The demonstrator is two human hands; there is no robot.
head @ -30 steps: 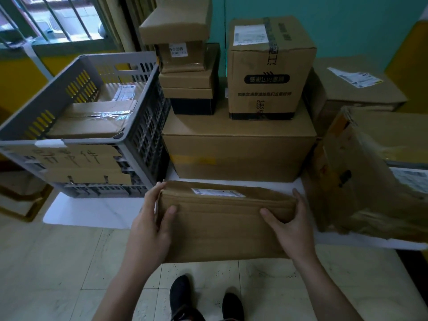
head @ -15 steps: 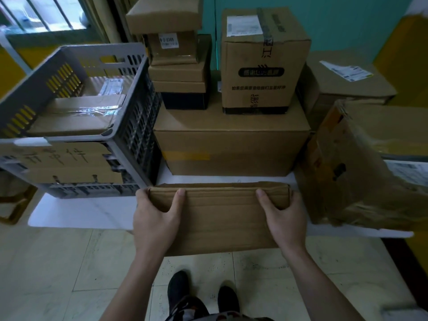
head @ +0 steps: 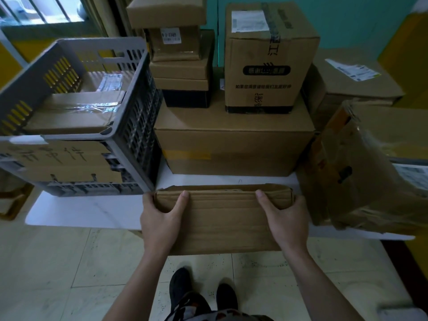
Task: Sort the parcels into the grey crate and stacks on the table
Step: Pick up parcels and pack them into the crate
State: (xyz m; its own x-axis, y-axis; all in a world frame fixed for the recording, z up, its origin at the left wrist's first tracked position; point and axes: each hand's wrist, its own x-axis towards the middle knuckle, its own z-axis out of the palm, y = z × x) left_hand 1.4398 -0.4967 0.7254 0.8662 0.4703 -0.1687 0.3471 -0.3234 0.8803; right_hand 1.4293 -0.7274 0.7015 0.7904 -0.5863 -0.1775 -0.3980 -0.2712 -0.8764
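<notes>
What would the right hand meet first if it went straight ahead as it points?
Probably the front of the big bottom box, past a bare strip of table; the flat parcel it grips would touch before the right hand itself. Depth is unclear.

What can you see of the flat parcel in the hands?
The flat parcel is a wide, thin brown cardboard mailer, ridged with lengthwise creases and crumpled along its far edge. The left hand and right hand grip its short ends, thumbs on the near face, fingers hidden behind. It is held level over the front edge of the white table, before the large carton. Whether it touches the table cannot be told.
</notes>
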